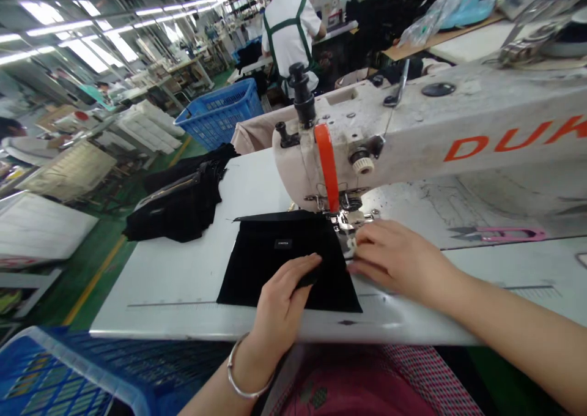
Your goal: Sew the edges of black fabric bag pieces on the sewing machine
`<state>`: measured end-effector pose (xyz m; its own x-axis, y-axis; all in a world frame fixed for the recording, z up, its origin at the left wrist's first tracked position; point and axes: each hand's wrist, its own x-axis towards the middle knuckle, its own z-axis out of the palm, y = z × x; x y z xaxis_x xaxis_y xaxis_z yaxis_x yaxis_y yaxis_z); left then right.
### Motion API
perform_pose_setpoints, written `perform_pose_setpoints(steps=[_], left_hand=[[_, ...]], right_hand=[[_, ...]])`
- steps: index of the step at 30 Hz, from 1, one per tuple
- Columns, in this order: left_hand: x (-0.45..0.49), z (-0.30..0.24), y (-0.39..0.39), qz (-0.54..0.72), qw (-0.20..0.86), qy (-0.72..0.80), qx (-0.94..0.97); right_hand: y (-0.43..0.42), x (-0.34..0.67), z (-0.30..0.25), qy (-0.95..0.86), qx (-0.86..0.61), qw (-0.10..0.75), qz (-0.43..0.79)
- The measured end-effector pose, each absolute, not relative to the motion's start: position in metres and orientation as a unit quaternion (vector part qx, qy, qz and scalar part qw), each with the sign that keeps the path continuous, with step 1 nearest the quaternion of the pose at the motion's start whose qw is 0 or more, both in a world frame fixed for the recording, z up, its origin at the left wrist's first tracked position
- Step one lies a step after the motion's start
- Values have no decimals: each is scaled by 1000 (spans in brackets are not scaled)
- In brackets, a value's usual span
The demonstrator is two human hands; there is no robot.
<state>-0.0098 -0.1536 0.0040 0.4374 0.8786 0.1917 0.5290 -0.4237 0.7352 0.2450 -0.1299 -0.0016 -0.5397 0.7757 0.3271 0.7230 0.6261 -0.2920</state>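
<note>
A black fabric piece (pixel 270 263) with a small label lies flat on the white sewing table (pixel 183 275), its far edge under the presser foot (pixel 342 220) of a white sewing machine (pixel 413 134). My left hand (pixel 284 293) rests on the fabric with fingers stretched and pressing down. My right hand (pixel 394 257) sits at the fabric's right edge beside the presser foot, its fingers pinched together on a small white piece at the edge.
A pile of black fabric (pixel 183 202) lies at the table's far left. Pink thread snips (pixel 499 234) rest on the machine bed to the right. Blue baskets stand at the near left (pixel 55 373) and farther back (pixel 220 113). A person in a green apron (pixel 291 27) works ahead.
</note>
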Motion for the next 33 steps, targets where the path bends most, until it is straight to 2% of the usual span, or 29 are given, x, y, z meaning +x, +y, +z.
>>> perform_pose_setpoints(steps=[3,5,11,17,22,27,30,33], left_hand=[[-12,6,-151,311,309,463,771],[-14,7,-149,301,310,459,776],[-19,8,-143,291,297,440,796],[-19,7,-143,321,277,461,779],[-22,4,-145,298,269,410,819],[-20,5,-149,205,176,327,906],[-13,8,-155,198,94,304,927],[-7,9,-161,207,69,280,935]], right_hand=[[-165,246,-2,-872,-392,245,163],[-183,244,-5,-859,-397,265,188],[-194,229,-16,-848,-388,320,167],[-192,223,-19,-859,-380,314,136],[-195,221,-21,-869,-370,299,135],[-198,223,-24,-863,-390,291,140],[-199,224,-24,-873,-372,283,138],[-198,224,-23,-879,-346,295,143]])
